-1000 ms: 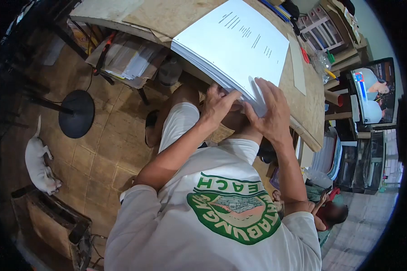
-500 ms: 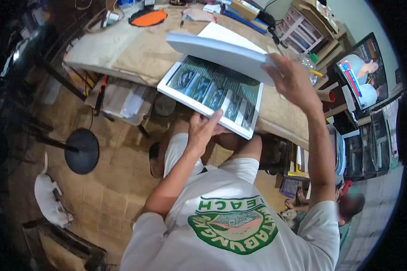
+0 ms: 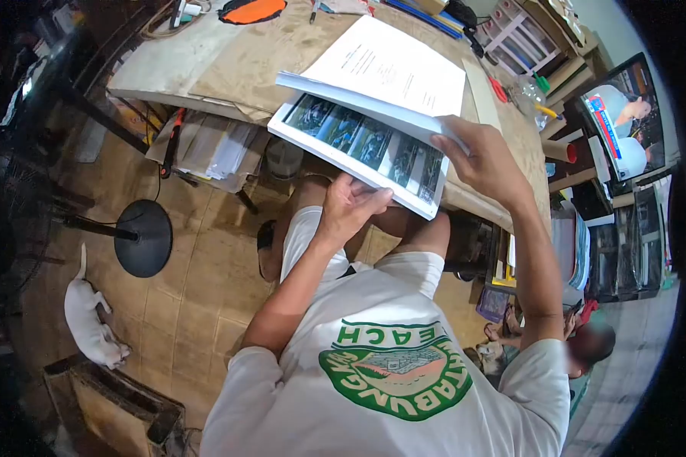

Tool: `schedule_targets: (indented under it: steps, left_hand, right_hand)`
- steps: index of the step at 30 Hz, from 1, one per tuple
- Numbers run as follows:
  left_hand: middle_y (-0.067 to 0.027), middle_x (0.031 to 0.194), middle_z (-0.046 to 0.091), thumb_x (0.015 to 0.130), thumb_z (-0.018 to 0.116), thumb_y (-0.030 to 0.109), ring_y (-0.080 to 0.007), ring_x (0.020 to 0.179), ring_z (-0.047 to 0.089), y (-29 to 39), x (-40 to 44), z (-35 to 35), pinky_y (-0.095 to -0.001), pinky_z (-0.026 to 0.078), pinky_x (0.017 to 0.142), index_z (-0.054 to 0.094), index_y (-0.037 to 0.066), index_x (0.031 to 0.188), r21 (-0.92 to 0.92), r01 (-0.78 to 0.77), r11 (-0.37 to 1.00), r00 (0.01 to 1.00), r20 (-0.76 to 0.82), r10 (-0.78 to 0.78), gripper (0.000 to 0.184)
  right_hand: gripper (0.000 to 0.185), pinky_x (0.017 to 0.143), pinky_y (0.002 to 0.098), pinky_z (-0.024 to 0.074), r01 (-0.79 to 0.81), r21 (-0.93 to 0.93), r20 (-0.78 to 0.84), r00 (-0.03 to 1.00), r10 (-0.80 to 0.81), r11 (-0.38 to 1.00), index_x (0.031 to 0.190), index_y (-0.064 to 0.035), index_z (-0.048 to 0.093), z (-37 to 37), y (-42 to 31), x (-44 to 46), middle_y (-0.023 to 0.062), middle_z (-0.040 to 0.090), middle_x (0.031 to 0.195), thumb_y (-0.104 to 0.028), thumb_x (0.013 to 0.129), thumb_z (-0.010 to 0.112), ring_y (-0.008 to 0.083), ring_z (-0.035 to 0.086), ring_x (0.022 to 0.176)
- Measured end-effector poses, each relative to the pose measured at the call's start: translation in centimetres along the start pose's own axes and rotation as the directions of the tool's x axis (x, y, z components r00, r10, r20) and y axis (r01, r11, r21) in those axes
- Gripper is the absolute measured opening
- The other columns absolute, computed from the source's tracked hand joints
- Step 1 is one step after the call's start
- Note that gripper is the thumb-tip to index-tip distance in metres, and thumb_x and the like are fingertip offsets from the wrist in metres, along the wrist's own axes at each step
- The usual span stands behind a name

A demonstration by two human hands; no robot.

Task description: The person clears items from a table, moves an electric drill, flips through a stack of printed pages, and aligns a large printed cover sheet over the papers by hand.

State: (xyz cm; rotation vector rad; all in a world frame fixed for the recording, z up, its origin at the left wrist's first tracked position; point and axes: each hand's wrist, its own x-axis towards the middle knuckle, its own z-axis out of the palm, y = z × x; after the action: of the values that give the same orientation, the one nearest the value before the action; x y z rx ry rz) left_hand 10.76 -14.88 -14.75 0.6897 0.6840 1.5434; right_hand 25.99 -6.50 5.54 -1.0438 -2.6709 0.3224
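Note:
A thick stack of white printed pages point(image 3: 385, 68) is parted over the near edge of the table. The upper part is tilted up, its top sheet showing lines of text. Dark colour photos cover the exposed page of the lower part point(image 3: 358, 142). My right hand point(image 3: 484, 161) is closed on the right corner of the raised pages, thumb underneath. My left hand point(image 3: 352, 207) supports the near edge of the lower part, thumb along the edge and the other fingers partly hidden beneath.
Red-handled scissors point(image 3: 498, 90) and an orange-and-black round item point(image 3: 253, 10) lie on the table point(image 3: 229, 68). At right are a lit screen point(image 3: 625, 122) and a seated person point(image 3: 587, 346). A white animal point(image 3: 91, 324) lies on the floor near a round black base point(image 3: 143, 238).
My right hand has lowered the raised pages toward the lower part, so their printed top sheet now shows. My left hand stays at the near edge. The view has shifted slightly.

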Motion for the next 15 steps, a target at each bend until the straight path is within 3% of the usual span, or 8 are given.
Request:
schedule_targets:
  steps: [6, 9, 11, 15]
  left_hand:
    - [-0.0108, 0.101, 0.068, 0.083, 0.076, 0.009, -0.0103, 0.083, 0.066, 0.6, 0.1, 0.4, -0.023, 0.054, 0.066, 0.056, -0.002, 0.115, 0.037, -0.049, 0.998, 0.999, 0.001, 0.049, 0.039]
    - [-0.0106, 0.099, 0.068, 0.083, 0.076, 0.009, -0.0107, 0.08, 0.065, 0.8, 0.1, 0.7, -0.0232, 0.054, 0.064, 0.057, -0.003, 0.113, 0.018, -0.041, 0.999, 0.999, 0.0, 0.041, 0.037]
    - [-0.0103, 0.098, 0.067, 0.083, 0.076, 0.009, -0.0107, 0.08, 0.065, 0.6, 0.3, 0.6, -0.0231, 0.054, 0.064, 0.057, -0.004, 0.113, 0.017, -0.046, 0.999, 0.999, 0.004, 0.046, 0.038]
    - [-0.0093, 0.097, 0.067, 0.082, 0.078, 0.01, -0.0108, 0.078, 0.064, 1.0, 0.4, 1.1, -0.0237, 0.053, 0.063, 0.057, -0.004, 0.113, 0.026, -0.031, 0.999, 0.999, -0.024, 0.031, 0.04]
  right_hand:
    - [0.025, 0.063, 0.0416, 0.0483, -0.035, 0.04, 0.007, 0.999, 0.035, 0.999, 0.109, -0.0006, 0.064, 0.6, 0.1, -0.6, 0.0243, 0.065, 0.083, -0.021, 0.094, 0.062, 0.0389, 0.062, 0.067]
    - [0.024, 0.066, 0.041, 0.0498, 0.008, 0.058, 0.007, 1.0, -0.009, 0.998, 0.106, -0.0004, 0.065, 1.5, 0.2, -1.0, 0.0213, 0.067, 0.086, -0.019, 0.092, 0.062, 0.0389, 0.063, 0.073]
    - [0.022, 0.07, 0.0413, 0.0509, 0.125, 0.018, -0.033, 0.992, -0.125, 0.992, 0.106, -0.0017, 0.067, 2.0, 0.0, -1.2, 0.0184, 0.068, 0.092, -0.017, 0.09, 0.063, 0.0387, 0.064, 0.079]
    - [0.027, 0.075, 0.0413, 0.0529, 0.125, -0.007, 0.054, 0.991, -0.124, 0.992, 0.113, -0.0016, 0.066, 2.5, -0.3, -1.6, 0.0219, 0.067, 0.098, -0.016, 0.089, 0.066, 0.0378, 0.066, 0.086]
